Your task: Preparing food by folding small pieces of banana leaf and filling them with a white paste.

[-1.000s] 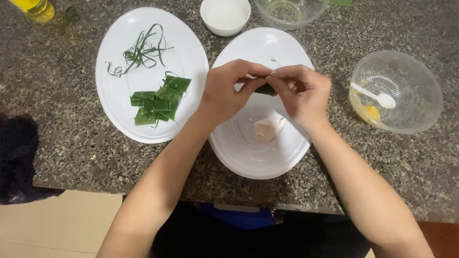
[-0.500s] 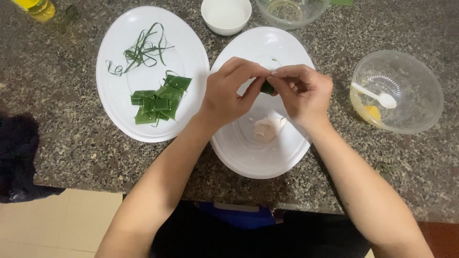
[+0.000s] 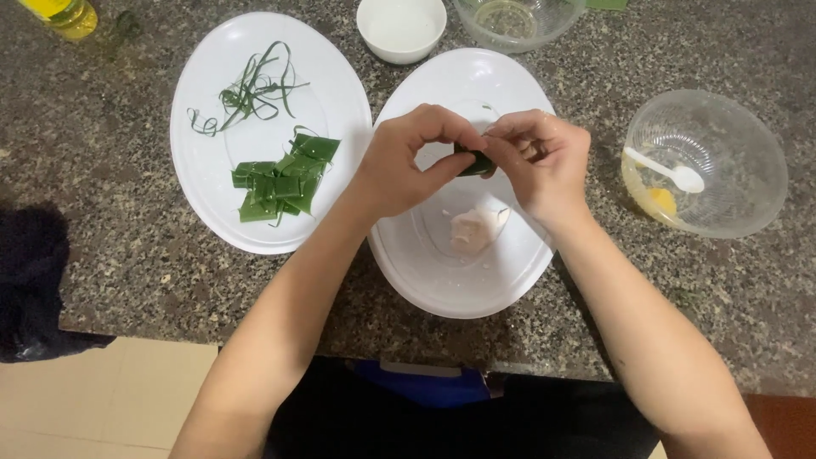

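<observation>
Two bare hands pinch one small dark green leaf piece (image 3: 476,161) above a white oval plate (image 3: 425,280).

Left hand (image 3: 412,161) and right hand (image 3: 540,157) each close fingertips on the leaf piece, holding it over a pale whitish lump (image 3: 472,228) on that plate. Beside it, a second white oval plate (image 3: 212,187) carries cut green leaf squares (image 3: 280,178) and thin green strips (image 3: 251,89). Right of them on the speckled granite tabletop (image 3: 119,255) stands a clear plastic bowl (image 3: 739,153) with a white spoon (image 3: 667,170).
</observation>
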